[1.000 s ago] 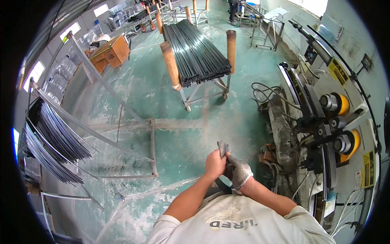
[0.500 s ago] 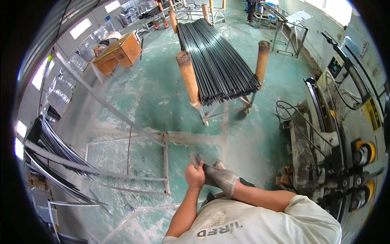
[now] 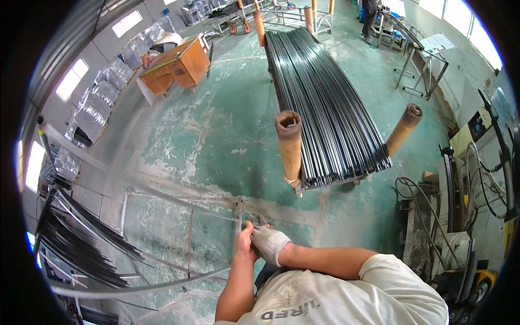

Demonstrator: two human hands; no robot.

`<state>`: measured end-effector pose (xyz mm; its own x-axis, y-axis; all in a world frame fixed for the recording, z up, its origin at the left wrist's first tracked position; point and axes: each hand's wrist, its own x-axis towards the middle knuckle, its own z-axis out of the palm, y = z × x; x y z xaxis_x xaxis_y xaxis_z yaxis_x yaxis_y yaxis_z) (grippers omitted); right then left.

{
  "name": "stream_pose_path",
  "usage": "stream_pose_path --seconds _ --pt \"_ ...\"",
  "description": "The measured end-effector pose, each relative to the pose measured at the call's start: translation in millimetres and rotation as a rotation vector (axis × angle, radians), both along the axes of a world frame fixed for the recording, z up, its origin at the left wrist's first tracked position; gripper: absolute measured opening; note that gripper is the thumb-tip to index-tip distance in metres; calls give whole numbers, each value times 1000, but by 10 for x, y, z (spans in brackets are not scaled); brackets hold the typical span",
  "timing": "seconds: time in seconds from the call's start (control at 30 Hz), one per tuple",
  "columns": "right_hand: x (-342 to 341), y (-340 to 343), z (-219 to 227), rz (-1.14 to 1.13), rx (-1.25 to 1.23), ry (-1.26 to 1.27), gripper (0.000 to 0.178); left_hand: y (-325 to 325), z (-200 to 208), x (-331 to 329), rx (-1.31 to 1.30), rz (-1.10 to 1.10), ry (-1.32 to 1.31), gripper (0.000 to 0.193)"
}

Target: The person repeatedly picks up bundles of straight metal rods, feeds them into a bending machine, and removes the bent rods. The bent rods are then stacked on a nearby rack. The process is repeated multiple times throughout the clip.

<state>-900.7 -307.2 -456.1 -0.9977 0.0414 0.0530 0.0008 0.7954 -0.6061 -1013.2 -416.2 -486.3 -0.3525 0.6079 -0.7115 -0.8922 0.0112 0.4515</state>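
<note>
In front of my chest my two hands meet. My left hand (image 3: pixel 246 244) is bare, its fingers closed against the grey fabric of a work glove. My right hand (image 3: pixel 271 245) wears a pale grey knit work glove with a darker grey finger end, its fingers bent in toward the left hand. Whether the darker grey cloth (image 3: pixel 260 219) at the fingertips belongs to this glove or to a second one, I cannot tell. The overlapping hands hide what lies between the palms.
Ahead stands a rack of long black bars (image 3: pixel 330 108) between brown upright posts (image 3: pixel 288 141). A metal frame (image 3: pixel 187 205) lies low at the left, near more dark strips (image 3: pixel 81 244). Machinery with hoses (image 3: pixel 428 216) stands at the right. A wooden desk (image 3: pixel 181 67) is farther back.
My right hand has drawn in and now overlaps the left hand more closely. My view has turned left, so the rack and desk appear farther right.
</note>
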Motion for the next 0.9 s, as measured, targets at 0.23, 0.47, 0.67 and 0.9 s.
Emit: stream_pose_path --seconds 0.23,0.47,0.67,0.9 --pt "-1745 807 85 308 564 -261 32 954 -647 -1795 -185 163 175 23" --pt "-3165 1822 374 -21 -78 96 58 2187 -45 -3398 -294 39 631 20" --pt "-4157 2225 389 -165 -272 -41 47 2661 -355 -4509 -445 -31 984 21" --pt "-5888 2909 19 -15 55 10 36 3182 -631 -6270 -571 45 1054 20"
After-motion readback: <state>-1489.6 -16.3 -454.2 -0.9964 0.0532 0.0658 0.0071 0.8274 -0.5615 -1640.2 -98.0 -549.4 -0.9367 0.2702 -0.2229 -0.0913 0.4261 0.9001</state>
